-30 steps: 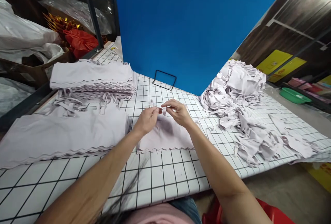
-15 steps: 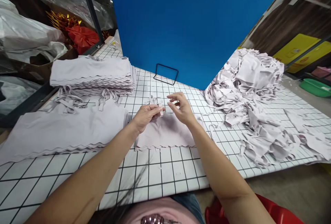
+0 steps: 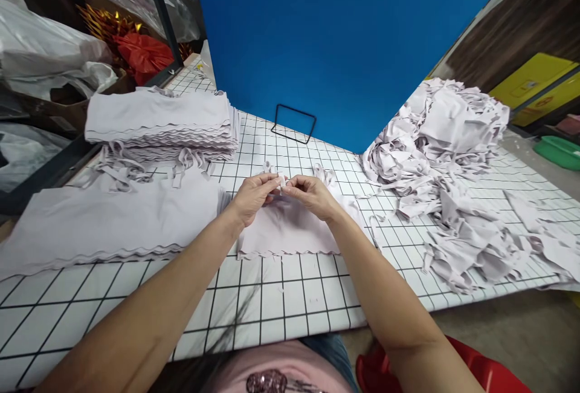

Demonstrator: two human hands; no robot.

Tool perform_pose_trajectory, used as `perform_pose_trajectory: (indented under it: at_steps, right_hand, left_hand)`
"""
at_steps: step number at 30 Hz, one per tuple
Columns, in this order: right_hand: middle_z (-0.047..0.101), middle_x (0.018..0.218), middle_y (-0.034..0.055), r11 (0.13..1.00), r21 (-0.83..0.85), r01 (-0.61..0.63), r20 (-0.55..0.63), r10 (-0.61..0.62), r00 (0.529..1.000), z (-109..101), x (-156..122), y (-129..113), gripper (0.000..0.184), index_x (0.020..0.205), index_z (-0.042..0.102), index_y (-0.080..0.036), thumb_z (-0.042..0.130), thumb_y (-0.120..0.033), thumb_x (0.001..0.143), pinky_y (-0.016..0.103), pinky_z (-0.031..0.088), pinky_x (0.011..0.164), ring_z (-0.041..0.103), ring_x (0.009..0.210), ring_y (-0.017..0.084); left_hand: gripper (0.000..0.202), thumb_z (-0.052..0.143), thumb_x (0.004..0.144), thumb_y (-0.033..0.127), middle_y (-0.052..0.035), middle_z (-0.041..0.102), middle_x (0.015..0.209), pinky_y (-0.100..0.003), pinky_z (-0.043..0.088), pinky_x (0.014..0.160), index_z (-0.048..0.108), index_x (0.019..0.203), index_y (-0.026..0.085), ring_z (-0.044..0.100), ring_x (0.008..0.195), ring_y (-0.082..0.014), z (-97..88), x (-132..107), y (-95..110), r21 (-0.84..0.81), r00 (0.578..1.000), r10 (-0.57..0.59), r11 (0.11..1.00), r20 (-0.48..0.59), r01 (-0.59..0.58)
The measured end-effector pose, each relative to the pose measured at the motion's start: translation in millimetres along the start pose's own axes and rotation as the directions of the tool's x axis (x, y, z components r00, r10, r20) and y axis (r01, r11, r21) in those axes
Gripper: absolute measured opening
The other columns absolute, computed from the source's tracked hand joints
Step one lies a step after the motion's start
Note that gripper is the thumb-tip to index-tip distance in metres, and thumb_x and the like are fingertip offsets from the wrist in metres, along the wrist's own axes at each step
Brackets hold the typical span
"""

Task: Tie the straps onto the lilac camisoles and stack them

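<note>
Here, both hands meet over the middle of the gridded table [image 3: 281, 308]: left hand [image 3: 254, 196] and right hand [image 3: 313, 194] are fingertip to fingertip, each pinched shut on 1 short strap end [image 3: 281, 180] held just above the cloth. The strap sits dead between them, so neither hand is nearer, and it rises from the far side of a pale lilac panel [image 3: 290, 233] that lies flat under the wrists. The panel's long axis runs left to right, parallel with the table's near edge, with its scalloped hem facing that edge. The cloth looks thin, soft and matte, and limp where it is lifted; how the strap is folded between the fingertips is too small to tell. Toward the left edge lies a wide flat stack [image 3: 109, 224] of the same cloth, and behind it a taller folded stack [image 3: 158, 124] with straps trailing out. Toward the right edge is a loose heap of cut pieces [image 3: 435, 157]. A black wire frame [image 3: 293, 124] stands at the far edge.
</note>
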State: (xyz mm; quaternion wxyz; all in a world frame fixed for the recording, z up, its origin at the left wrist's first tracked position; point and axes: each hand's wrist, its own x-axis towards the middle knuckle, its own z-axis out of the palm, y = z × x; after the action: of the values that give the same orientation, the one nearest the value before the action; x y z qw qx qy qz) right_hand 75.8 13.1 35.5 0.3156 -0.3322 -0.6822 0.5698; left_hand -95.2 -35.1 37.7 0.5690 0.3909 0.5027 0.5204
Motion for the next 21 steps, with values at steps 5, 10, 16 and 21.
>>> perform_pose_trajectory:
  at_steps: [5, 10, 16, 21]
  right_hand:
    - [0.063, 0.076, 0.0005, 0.994, 0.104, 0.015, -0.129, -0.002, 0.992, 4, 2, 2, 0.027, 0.077, 0.064, -0.018, 0.075, -0.043, 0.076, 0.028, 0.043, 0.074, 0.056, 0.074, 0.012]
    - [0.062, 0.076, 0.0008, 0.999, -0.028, 0.041, -0.146, -0.045, 0.988, 3, 2, 6, 0.028, 0.077, 0.062, -0.019, 0.069, -0.045, 0.081, 0.029, 0.045, 0.072, 0.056, 0.073, 0.013]
    - [0.061, 0.116, 0.0071, 0.860, -0.453, 0.233, -0.110, -0.314, 0.943, -5, -2, -8, 0.022, 0.108, 0.065, -0.025, 0.055, -0.037, 0.094, 0.032, 0.045, 0.076, 0.054, 0.090, 0.017]
    - [0.070, 0.106, 0.0034, 0.827, -0.491, 0.274, 0.209, -0.193, 0.959, -6, -6, -14, 0.022, 0.111, 0.066, -0.029, 0.050, -0.033, 0.097, 0.039, 0.043, 0.088, 0.054, 0.097, 0.021]
  left_hand:
    - [0.040, 0.080, 0.064, 0.050, -0.0057, 0.068, 0.079, -0.022, 0.038, 0.059, 0.073, 0.080, 0.014, 0.056, 0.069, -0.0102, -1.3, -1, 0, 0.087, 0.998, -0.053, 0.995, 0.027, 0.050]
    - [0.033, 0.082, 0.060, 0.043, -0.0041, 0.065, 0.068, -0.026, 0.043, 0.061, 0.071, 0.070, 0.014, 0.053, 0.064, -0.0119, -0.7, 0, -4, 0.134, 0.998, 0.056, 0.989, 0.003, -0.056]
    - [0.023, 0.070, 0.072, 0.036, -0.0031, 0.066, 0.071, -0.028, 0.043, 0.066, 0.069, 0.074, 0.014, 0.056, 0.067, -0.0138, -3.8, -2, -2, 0.350, 0.985, 0.140, 0.922, 0.104, -0.168]
    - [0.016, 0.057, 0.076, 0.027, -0.0006, 0.064, 0.065, -0.026, 0.038, 0.056, 0.069, 0.078, 0.017, 0.053, 0.058, -0.0143, -4.0, -9, 5, 0.686, 0.969, 0.173, 0.684, 0.177, -0.248]
